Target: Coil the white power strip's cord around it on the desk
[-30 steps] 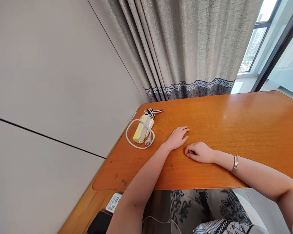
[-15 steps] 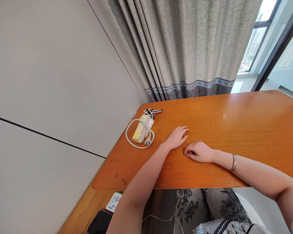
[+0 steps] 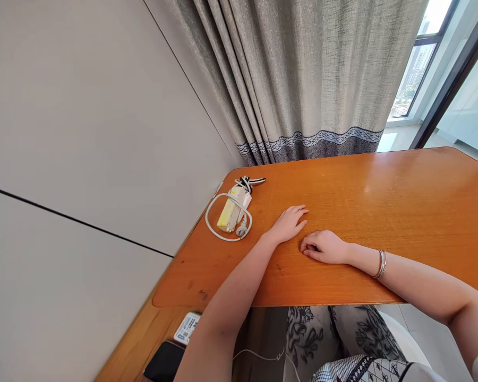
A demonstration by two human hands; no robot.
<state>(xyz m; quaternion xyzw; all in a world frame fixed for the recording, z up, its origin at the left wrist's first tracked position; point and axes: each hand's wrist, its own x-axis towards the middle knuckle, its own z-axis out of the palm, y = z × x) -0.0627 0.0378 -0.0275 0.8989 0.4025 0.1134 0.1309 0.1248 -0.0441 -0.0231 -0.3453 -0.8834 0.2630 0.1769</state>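
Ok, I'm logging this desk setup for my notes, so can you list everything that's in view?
table: one, orange-brown wood, across the middle.
power strip: one, white and yellow, on the table's far left corner, ringed by its cable, pale grey.
curtain: one, grey with a dark patterned hem, behind the table.
wall: pale grey panels, on the left.
window: one, bright, top right.
phone: one, black, bottom left, below the table's edge.
bracelet: silver, on the right wrist.
left hand: flat on the table, empty.
right hand: fingers curled, resting on the table beside the left.
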